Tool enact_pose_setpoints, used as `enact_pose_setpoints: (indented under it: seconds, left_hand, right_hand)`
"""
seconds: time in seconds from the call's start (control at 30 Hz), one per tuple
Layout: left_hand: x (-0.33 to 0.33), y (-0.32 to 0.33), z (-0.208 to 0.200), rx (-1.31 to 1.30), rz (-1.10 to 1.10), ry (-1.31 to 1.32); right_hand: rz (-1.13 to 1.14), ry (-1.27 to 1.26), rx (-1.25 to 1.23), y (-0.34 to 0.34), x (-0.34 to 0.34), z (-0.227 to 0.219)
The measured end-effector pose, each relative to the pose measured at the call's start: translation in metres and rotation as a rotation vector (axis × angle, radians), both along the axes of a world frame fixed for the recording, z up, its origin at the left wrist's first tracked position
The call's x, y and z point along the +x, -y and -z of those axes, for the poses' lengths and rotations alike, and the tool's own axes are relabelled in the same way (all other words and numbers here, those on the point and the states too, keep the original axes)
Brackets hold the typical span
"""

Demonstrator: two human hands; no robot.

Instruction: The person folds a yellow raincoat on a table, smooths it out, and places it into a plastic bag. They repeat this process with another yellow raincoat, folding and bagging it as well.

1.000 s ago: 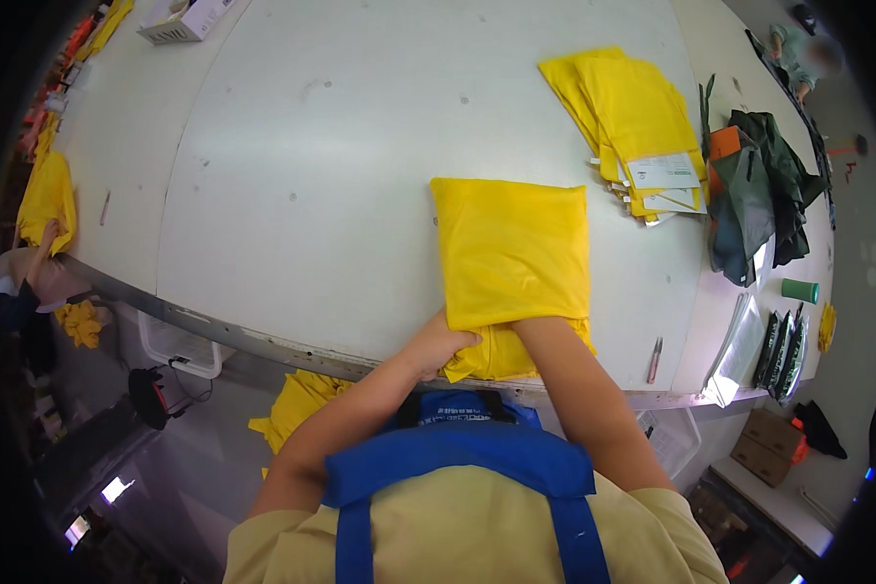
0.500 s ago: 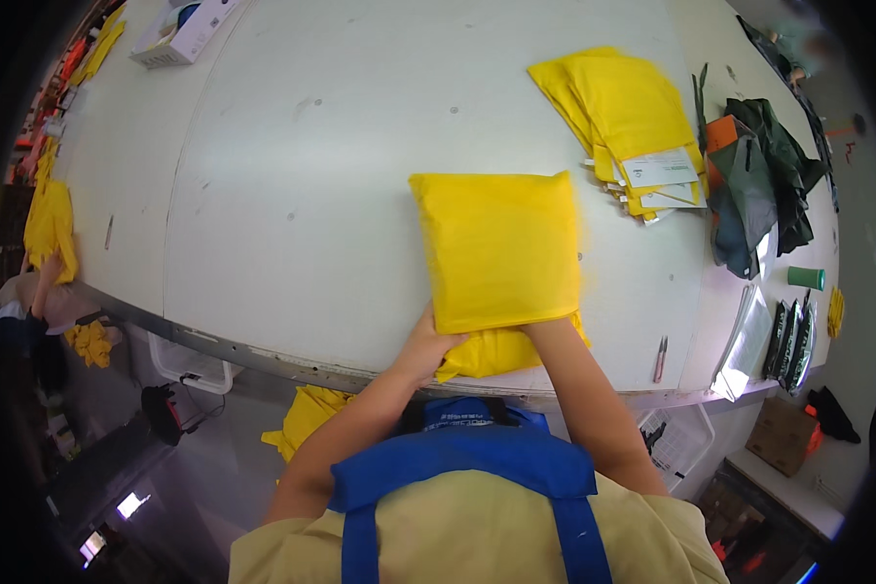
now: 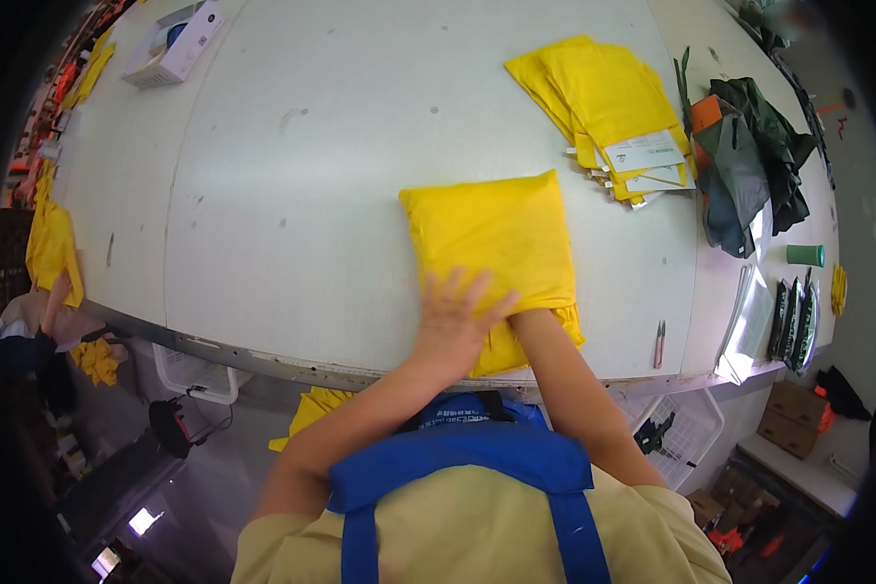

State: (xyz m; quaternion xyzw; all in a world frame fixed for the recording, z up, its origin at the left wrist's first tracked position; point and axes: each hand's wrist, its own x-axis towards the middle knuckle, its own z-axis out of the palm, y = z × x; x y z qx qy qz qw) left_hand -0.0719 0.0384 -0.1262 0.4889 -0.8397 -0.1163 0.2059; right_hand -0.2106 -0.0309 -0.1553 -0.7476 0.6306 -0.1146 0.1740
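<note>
A square, folded yellow fabric bundle [image 3: 492,229] lies on the pale table in front of me, plumper than before and slightly creased. My left hand [image 3: 457,316] presses flat on its near left part, fingers spread. The right forearm [image 3: 560,360] reaches in at the bundle's near edge; beneath the yellow fabric my right hand is hidden, so its fingers do not show. Loose yellow fabric [image 3: 501,352] sticks out from under the near side, close to the table edge.
At the far right is a stack of yellow folded packets [image 3: 618,92] with white cards. Dark green fabric [image 3: 764,156], a green cylinder [image 3: 805,255], clear plastic sheets [image 3: 745,326] and small snips [image 3: 660,346] lie along the right. A white box [image 3: 170,54] stands far left; another person's hand [image 3: 60,289] works beyond.
My left hand has moved from the bundle's near left edge onto its top, fingers spread. The right hand remains under the fabric. The bundle's near edge has become less flat.
</note>
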Motion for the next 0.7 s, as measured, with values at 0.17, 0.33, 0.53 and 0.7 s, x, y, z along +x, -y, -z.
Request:
enact_pose_setpoints:
  seconds: [0.17,0.33,0.53,0.7]
  left_hand:
    - [-0.030,0.038,-0.007,0.072,0.324,-0.041]
    - [-0.074,0.042,0.000,0.126,0.490,-0.134]
    - [-0.077,0.047,-0.007,0.321,0.604,-0.198]
    - [-0.010,0.023,-0.009,0.075,0.005,-0.338]
  right_hand:
    - [-0.048,-0.015,-0.029,-0.032,0.007,-0.009]
    - [-0.067,-0.001,-0.020,-0.043,-0.001,-0.013]
    - [-0.012,0.008,0.018,-0.017,-0.034,-0.010]
    - [0.012,0.028,0.078,0.002,-0.037,0.003]
